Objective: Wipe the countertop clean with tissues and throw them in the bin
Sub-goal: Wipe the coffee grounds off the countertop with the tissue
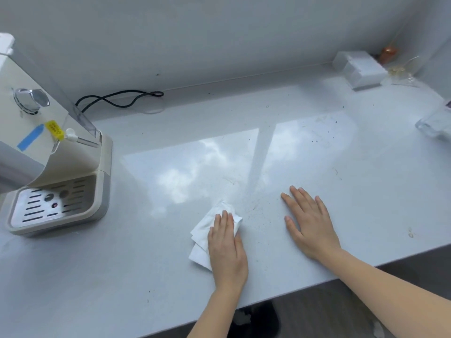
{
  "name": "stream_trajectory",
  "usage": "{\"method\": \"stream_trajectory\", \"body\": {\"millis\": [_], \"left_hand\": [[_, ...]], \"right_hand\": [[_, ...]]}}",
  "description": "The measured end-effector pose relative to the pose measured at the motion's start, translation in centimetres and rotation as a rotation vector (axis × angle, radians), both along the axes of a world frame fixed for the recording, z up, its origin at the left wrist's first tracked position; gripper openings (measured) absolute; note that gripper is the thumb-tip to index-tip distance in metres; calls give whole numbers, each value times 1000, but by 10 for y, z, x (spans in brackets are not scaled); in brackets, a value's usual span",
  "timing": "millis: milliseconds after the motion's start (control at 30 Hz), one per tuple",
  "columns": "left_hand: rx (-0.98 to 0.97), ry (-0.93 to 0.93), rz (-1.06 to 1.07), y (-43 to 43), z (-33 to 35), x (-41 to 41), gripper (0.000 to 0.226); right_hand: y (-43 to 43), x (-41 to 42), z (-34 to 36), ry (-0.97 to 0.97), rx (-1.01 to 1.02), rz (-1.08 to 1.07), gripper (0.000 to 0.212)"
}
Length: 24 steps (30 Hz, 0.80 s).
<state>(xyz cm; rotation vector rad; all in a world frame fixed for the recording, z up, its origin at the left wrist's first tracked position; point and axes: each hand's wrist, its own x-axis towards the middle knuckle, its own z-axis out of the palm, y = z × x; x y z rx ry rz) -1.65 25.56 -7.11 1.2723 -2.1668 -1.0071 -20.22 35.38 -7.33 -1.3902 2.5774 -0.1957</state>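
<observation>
A crumpled white tissue (pixel 203 236) lies on the pale grey countertop (pixel 146 276) near its front edge. My left hand (pixel 227 250) presses flat on top of the tissue, fingers together and pointing away from me. My right hand (pixel 310 223) rests flat on the bare counter to the right, fingers spread, holding nothing. Small dark crumbs (pixel 258 211) are scattered between the two hands, and more specks (pixel 324 132) lie farther back. A dark bin (pixel 256 320) shows below the counter's front edge, between my forearms.
A cream coffee machine (pixel 56 167) with a drip tray stands at the left, its black cord (pixel 117 98) trailing along the back wall. A white box (pixel 358 69) and glassware (pixel 405 69) sit in the back right corner. A clear container (pixel 436 125) is at the right edge.
</observation>
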Motion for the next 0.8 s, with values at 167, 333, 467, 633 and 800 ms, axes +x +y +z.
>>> {"method": "stream_trajectory", "body": {"millis": [167,333,467,633,800], "left_hand": [[54,44,0,29,-2,-18,50],[129,78,91,58,4,-40,48],[178,115,144,61,5,-45,48],[217,157,319,46,1,-11,48],[317,336,528,6,5,41,42]], "right_hand": [[0,0,-1,3,-7,1,62],[0,0,-1,8,-15,-2,62],[1,0,-1,5,-32,-4,62],[1,-1,-3,13,-30,-6,61],[1,0,-2,12,-25,-2,61]]}}
